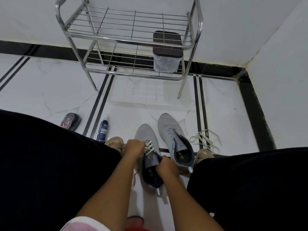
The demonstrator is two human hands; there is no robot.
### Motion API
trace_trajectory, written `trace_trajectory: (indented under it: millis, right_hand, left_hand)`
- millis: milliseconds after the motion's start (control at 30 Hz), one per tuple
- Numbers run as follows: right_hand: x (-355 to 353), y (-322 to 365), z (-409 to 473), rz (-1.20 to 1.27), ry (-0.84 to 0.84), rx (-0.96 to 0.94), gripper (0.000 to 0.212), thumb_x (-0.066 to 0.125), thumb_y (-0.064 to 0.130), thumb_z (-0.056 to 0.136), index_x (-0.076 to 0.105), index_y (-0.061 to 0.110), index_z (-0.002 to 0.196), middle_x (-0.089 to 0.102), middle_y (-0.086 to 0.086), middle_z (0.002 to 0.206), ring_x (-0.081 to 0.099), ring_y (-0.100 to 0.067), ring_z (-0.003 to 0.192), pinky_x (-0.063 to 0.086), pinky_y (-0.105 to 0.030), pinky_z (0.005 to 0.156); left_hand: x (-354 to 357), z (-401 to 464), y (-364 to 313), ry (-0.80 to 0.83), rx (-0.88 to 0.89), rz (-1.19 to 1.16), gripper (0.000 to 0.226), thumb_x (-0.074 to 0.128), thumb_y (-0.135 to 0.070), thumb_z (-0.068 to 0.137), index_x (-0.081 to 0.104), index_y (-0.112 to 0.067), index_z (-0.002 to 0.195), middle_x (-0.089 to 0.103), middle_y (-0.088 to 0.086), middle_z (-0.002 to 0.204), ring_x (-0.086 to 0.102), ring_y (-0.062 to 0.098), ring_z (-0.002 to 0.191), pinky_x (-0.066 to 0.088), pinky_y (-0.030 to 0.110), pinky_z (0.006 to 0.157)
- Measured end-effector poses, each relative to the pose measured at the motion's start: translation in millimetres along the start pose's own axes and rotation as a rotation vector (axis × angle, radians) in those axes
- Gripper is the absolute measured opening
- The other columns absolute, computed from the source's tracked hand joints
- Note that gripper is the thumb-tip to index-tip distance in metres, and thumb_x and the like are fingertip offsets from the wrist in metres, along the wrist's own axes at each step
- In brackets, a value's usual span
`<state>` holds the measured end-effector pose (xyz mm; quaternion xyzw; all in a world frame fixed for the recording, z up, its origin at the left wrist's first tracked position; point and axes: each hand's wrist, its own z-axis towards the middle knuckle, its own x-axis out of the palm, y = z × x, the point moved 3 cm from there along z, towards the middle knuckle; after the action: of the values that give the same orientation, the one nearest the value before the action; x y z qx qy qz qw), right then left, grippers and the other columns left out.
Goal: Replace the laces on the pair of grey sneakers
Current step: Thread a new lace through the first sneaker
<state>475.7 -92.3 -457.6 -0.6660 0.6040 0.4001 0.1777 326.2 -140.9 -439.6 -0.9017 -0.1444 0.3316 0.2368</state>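
Two grey sneakers stand side by side on the white floor between my knees. The left sneaker [146, 135] has a cream lace [150, 146] criss-crossed through its lower eyelets. My left hand [133, 148] is closed on that lace at the shoe's left side. My right hand [166, 167] grips the tongue and collar of the same shoe. The right sneaker [170, 129] has no lace in it and its tongue lies bare. A loose cream lace [205, 140] lies tangled on the floor to its right.
A steel wire shoe rack [130, 39] stands against the wall ahead, with a clear lidded container [166, 55] on its lower shelf. A blue spray can [103, 130] and a dark polish sponge [70, 121] lie at left. My dark-clad legs fill both sides.
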Motion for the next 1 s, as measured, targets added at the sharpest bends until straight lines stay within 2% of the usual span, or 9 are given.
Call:
trace_trajectory:
  millis: [133,233,300,367,467,567,700,833,1000]
  right_hand:
    - [-12,14,0,0.225,-0.070,-0.060,0.031,0.053,0.027,0.090,0.055,0.016,0.120,0.058,-0.008,0.123,0.057,-0.030,0.112,0.047,-0.034,0.086]
    - [-39,35,-5,0.696,-0.048,-0.089,0.020,0.054,0.014,0.087,0.063,0.021,0.104,0.065,-0.004,0.109,0.062,-0.020,0.094,0.052,-0.033,0.082]
    - [-56,48,-16,0.997,0.053,-0.100,0.022,0.053,0.006,0.088,0.065,0.020,0.098,0.066,-0.002,0.098,0.061,-0.013,0.082,0.051,-0.026,0.071]
    - [-70,56,-28,1.143,0.149,-0.133,0.021,0.052,0.005,0.089,0.065,0.020,0.095,0.065,0.001,0.090,0.059,-0.010,0.078,0.047,-0.022,0.065]
    - [-74,58,-35,1.166,0.216,-0.176,0.013,0.055,0.014,0.092,0.064,0.024,0.091,0.066,0.005,0.091,0.058,-0.008,0.086,0.044,-0.023,0.069]
    - [-70,53,-34,1.160,0.229,-0.173,0.006,0.058,0.022,0.094,0.063,0.019,0.092,0.063,0.005,0.087,0.057,-0.006,0.081,0.043,-0.023,0.068]
    - [-73,44,-29,1.067,0.109,-0.223,0.019,0.064,0.028,0.091,0.065,0.015,0.104,0.066,0.006,0.094,0.059,-0.005,0.081,0.043,-0.021,0.067]
    - [-79,50,-30,1.054,-0.023,-0.320,0.018,0.070,0.028,0.087,0.069,0.013,0.096,0.071,-0.001,0.097,0.065,-0.012,0.090,0.048,-0.022,0.077]
    - [-83,49,-28,1.029,0.081,-0.209,0.017,0.060,0.025,0.090,0.067,0.010,0.095,0.068,0.003,0.083,0.063,-0.012,0.083,0.048,-0.029,0.079]
  left_hand:
    - [-27,-27,-44,0.100,0.035,-0.182,0.018,0.064,-0.014,0.084,0.073,-0.003,0.094,0.055,0.003,0.103,0.052,0.020,0.090,0.045,0.031,0.076]
    - [-39,-50,-63,0.211,0.109,-0.332,0.008,0.064,-0.010,0.085,0.071,-0.008,0.085,0.054,-0.002,0.103,0.052,0.015,0.089,0.043,0.025,0.064]
    - [-43,-61,-70,0.235,0.149,-0.394,0.010,0.067,-0.014,0.086,0.068,-0.008,0.095,0.055,0.002,0.099,0.050,0.009,0.071,0.044,0.019,0.047]
    - [-43,-64,-72,0.245,0.171,-0.415,0.023,0.069,-0.018,0.086,0.068,-0.003,0.103,0.061,0.006,0.096,0.054,0.011,0.072,0.044,0.018,0.045]
    - [-38,-64,-67,0.233,0.178,-0.418,0.032,0.072,-0.027,0.084,0.071,-0.002,0.104,0.067,0.010,0.101,0.058,0.013,0.082,0.043,0.021,0.062]
    - [-35,-62,-61,0.197,0.128,-0.503,0.041,0.076,-0.025,0.080,0.068,-0.001,0.112,0.063,0.012,0.121,0.055,0.023,0.113,0.040,0.027,0.086]
    - [-37,-61,-58,0.194,0.082,-0.618,0.025,0.070,-0.018,0.085,0.072,-0.005,0.106,0.061,0.001,0.113,0.048,0.015,0.108,0.039,0.030,0.097]
    - [-35,-67,-63,0.213,0.136,-0.711,0.024,0.063,-0.007,0.088,0.068,0.005,0.108,0.069,0.009,0.098,0.060,0.008,0.077,0.049,0.012,0.056]
    - [-33,-71,-63,0.175,0.100,-0.691,0.020,0.067,-0.013,0.087,0.070,-0.006,0.105,0.065,0.004,0.091,0.057,0.012,0.075,0.047,0.027,0.064]
